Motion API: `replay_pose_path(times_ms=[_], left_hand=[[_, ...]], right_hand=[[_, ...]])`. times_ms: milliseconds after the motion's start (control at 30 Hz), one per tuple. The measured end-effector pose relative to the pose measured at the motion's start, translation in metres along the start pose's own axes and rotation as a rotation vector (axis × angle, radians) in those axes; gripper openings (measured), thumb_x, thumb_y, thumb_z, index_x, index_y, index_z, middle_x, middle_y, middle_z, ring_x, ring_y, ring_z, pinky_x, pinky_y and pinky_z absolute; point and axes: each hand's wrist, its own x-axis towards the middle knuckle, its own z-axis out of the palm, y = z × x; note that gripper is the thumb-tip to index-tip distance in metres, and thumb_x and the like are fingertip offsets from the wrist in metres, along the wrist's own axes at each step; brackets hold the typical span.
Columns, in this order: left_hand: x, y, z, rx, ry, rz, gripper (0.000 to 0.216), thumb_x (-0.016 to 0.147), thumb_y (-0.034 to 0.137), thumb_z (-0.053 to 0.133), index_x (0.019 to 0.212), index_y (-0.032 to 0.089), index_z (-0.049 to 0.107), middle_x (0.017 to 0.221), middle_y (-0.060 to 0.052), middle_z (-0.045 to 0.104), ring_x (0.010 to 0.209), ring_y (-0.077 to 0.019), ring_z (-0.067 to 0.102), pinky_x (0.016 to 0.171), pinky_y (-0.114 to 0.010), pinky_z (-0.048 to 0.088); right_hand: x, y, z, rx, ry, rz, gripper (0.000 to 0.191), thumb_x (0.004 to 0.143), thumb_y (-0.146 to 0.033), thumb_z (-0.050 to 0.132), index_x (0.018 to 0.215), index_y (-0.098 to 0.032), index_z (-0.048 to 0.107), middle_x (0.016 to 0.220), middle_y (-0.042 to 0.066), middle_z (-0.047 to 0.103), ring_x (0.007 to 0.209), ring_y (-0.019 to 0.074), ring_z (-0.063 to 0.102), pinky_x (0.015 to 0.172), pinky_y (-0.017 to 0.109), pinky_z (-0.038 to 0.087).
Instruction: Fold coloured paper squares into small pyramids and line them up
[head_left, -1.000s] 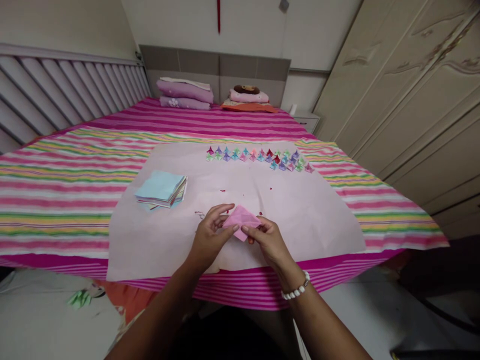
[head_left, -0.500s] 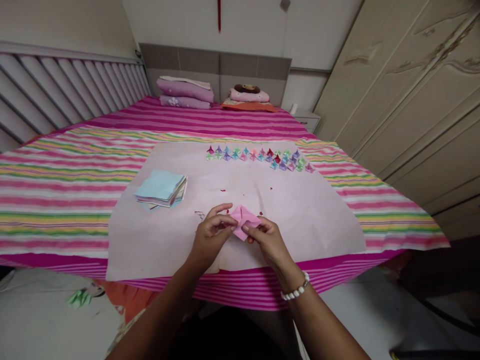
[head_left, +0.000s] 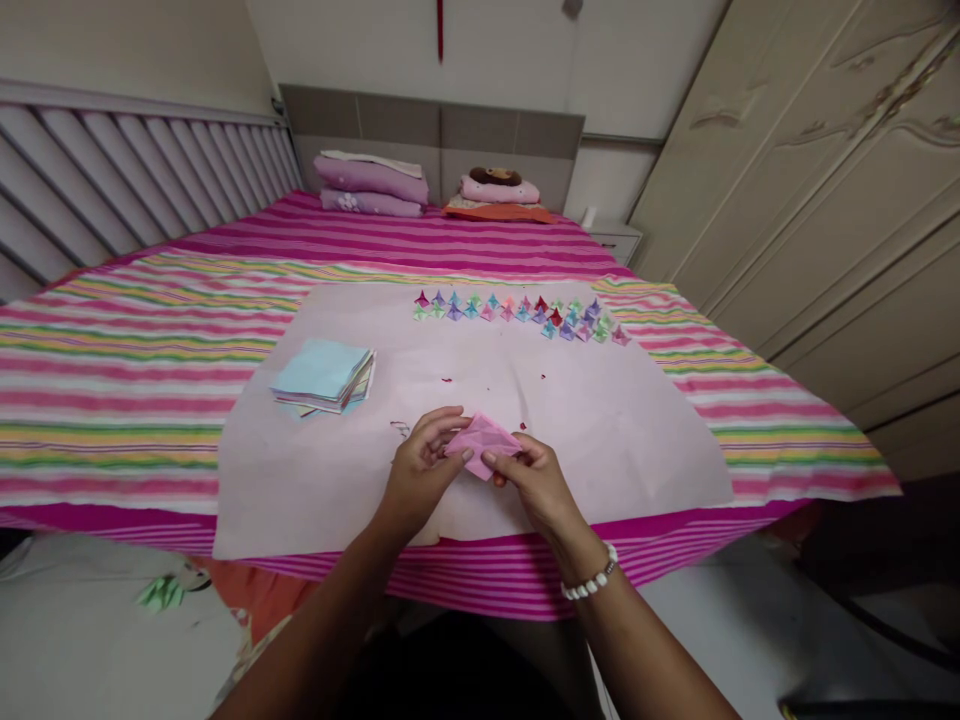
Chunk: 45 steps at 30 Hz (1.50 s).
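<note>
A folded piece of pink origami paper (head_left: 482, 440) is held up between both hands, its top corner pointing away from me. My left hand (head_left: 424, 460) pinches its left side, thumb in front and fingers behind. On the other side my right hand (head_left: 531, 470), with a white bead bracelet (head_left: 591, 585) at the wrist, grips the right part, thumb pressed on the front. Below the hands lies a large pale sheet (head_left: 315, 500). The fingertips behind the paper are partly hidden.
A stack of square coloured papers (head_left: 322, 372), light blue on top, lies at the left. Several small folded paper pieces (head_left: 525, 312) stand in rows toward the back. Dark red scraps (head_left: 447, 380) dot the sheet. Folded bedding (head_left: 371, 185) sits by the headboard.
The pink paper now looks wider, with a flap opened out to the left and its upper slit out of sight. My left fingers have come in behind it; my right hand stays put.
</note>
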Motion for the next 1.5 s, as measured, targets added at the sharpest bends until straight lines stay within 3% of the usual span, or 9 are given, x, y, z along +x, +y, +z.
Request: replay_pose_path(times_ms=[367,500,600,700,800,933,1133,1333,1500], left_hand=[[-0.001,0.008,0.0,0.19,-0.025,0.071,0.015,0.076,0.026,0.071,0.09,0.02,0.071,0.124,-0.012,0.056,0.11,-0.0235,0.059,0.084,-0.035,0.053],[-0.004,0.009,-0.001,0.351,-0.023,0.231,0.01,0.08,0.02,0.065,0.088,0.021,0.071,0.126,-0.011,0.057,0.112,-0.0224,0.058,0.094,-0.04,0.049],[-0.006,0.007,-0.002,0.472,-0.045,0.355,0.017,0.082,0.013,0.058,0.089,0.023,0.071,0.129,-0.008,0.057,0.116,-0.0227,0.056,0.097,-0.043,0.046],[-0.008,0.004,-0.004,0.516,-0.072,0.431,0.021,0.082,0.011,0.057,0.09,0.025,0.07,0.116,-0.006,0.067,0.12,-0.0243,0.054,0.102,-0.046,0.042],[-0.01,0.002,-0.002,0.458,-0.049,0.361,0.024,0.082,0.01,0.057,0.098,0.024,0.068,0.099,-0.004,0.074,0.123,-0.0241,0.054,0.108,-0.048,0.036],[-0.012,0.0,0.0,0.315,-0.025,0.173,0.046,0.081,0.01,0.057,0.126,0.02,0.054,0.096,-0.004,0.075,0.107,-0.021,0.064,0.107,-0.044,0.037],[-0.014,0.005,-0.004,0.226,-0.116,0.13,0.031,0.085,0.016,0.051,0.114,0.019,0.062,0.1,-0.006,0.074,0.099,-0.0192,0.067,0.096,-0.037,0.047],[-0.011,0.005,0.003,0.239,0.052,0.026,0.025,0.078,0.029,0.068,0.101,0.018,0.066,0.089,-0.006,0.075,0.087,-0.0199,0.069,0.076,-0.03,0.054],[-0.007,0.003,0.004,0.274,0.057,0.03,0.026,0.077,0.025,0.068,0.102,0.018,0.065,0.09,-0.006,0.075,0.087,-0.0186,0.069,0.074,-0.028,0.054]], right_hand=[[0.0,0.004,-0.002,0.025,-0.003,0.008,0.018,0.066,-0.031,0.08,0.069,-0.018,0.068,0.052,-0.004,0.059,0.047,0.0104,0.05,0.049,0.023,0.039],[0.0,0.004,-0.001,0.045,-0.017,0.019,0.017,0.068,-0.033,0.077,0.071,-0.018,0.069,0.052,-0.003,0.059,0.048,0.011,0.05,0.05,0.024,0.04],[0.0,0.004,-0.001,0.098,-0.033,0.023,0.014,0.07,-0.031,0.074,0.072,-0.018,0.069,0.05,-0.003,0.058,0.047,0.0105,0.049,0.051,0.024,0.039],[-0.001,0.004,-0.001,0.127,-0.039,0.031,0.013,0.07,-0.03,0.073,0.071,-0.017,0.068,0.049,-0.003,0.058,0.047,0.0103,0.049,0.052,0.023,0.038],[-0.001,0.004,0.0,0.129,-0.036,0.043,0.014,0.07,-0.031,0.073,0.07,-0.017,0.068,0.05,-0.003,0.059,0.047,0.0102,0.049,0.052,0.023,0.038],[-0.001,0.003,0.001,0.129,-0.03,0.06,0.015,0.07,-0.031,0.072,0.068,-0.018,0.066,0.049,-0.003,0.058,0.046,0.01,0.048,0.051,0.023,0.038],[-0.002,0.003,0.002,0.16,-0.024,0.073,0.01,0.068,-0.027,0.071,0.068,-0.018,0.067,0.049,-0.003,0.059,0.046,0.0101,0.048,0.051,0.023,0.038],[-0.003,0.0,0.005,0.184,-0.05,0.106,0.01,0.068,-0.027,0.069,0.067,-0.018,0.067,0.051,-0.002,0.06,0.046,0.0109,0.05,0.052,0.024,0.04],[-0.003,-0.003,0.003,0.276,-0.129,0.069,0.025,0.075,-0.04,0.063,0.065,-0.017,0.064,0.053,0.002,0.062,0.05,0.0151,0.056,0.055,0.028,0.044]])
